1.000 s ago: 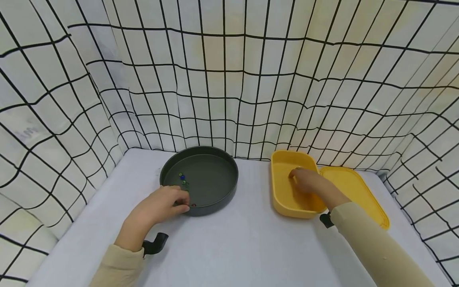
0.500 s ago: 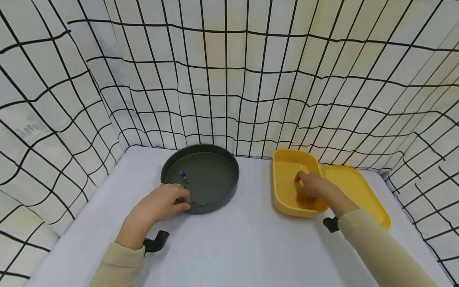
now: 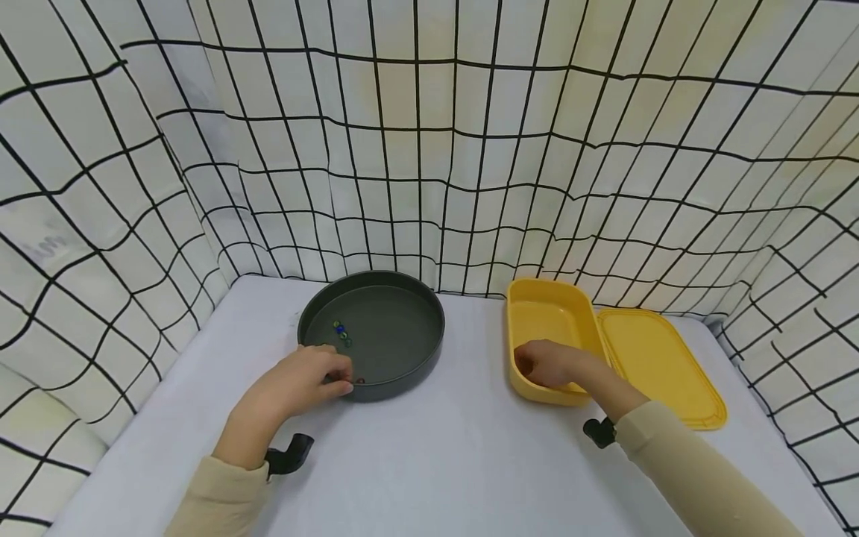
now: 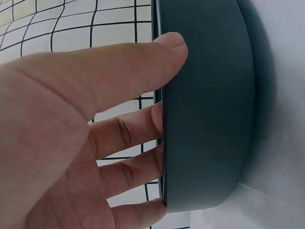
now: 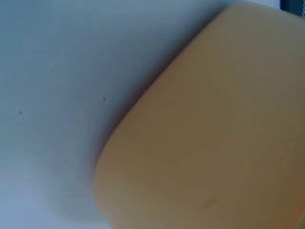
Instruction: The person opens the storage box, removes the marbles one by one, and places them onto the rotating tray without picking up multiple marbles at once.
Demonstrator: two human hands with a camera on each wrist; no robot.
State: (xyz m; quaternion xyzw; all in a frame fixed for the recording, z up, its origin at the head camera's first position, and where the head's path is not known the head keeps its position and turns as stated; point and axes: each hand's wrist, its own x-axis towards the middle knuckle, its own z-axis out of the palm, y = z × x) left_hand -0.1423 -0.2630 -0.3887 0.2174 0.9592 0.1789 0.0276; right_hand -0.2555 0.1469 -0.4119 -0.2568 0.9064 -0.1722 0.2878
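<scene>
At the left, my left hand (image 3: 295, 384) grips the near-left rim of a dark grey round pan (image 3: 396, 328). In the left wrist view the thumb presses the outside of the pan wall (image 4: 209, 109) while the fingers reach over its rim. Several small green and blue marbles (image 3: 341, 330) lie in the pan, and a red one (image 3: 360, 381) sits near its front edge. My right hand (image 3: 553, 363) reaches down into a yellow box (image 3: 546, 317), at its near-left side. Its fingertips are hidden, as is anything between them. Only the box's outer wall (image 5: 200, 119) shows in the right wrist view.
A yellow lid (image 3: 661, 369) lies flat to the right of the box. The white table (image 3: 429, 462) is enclosed at the back and sides by black netting (image 3: 419, 134) before white sheets. Black camera mounts (image 3: 291, 453) stick out at both wrists.
My right hand has shifted left and nearer within the yellow box, from its middle to its near-left side. My left hand stays on the pan rim.
</scene>
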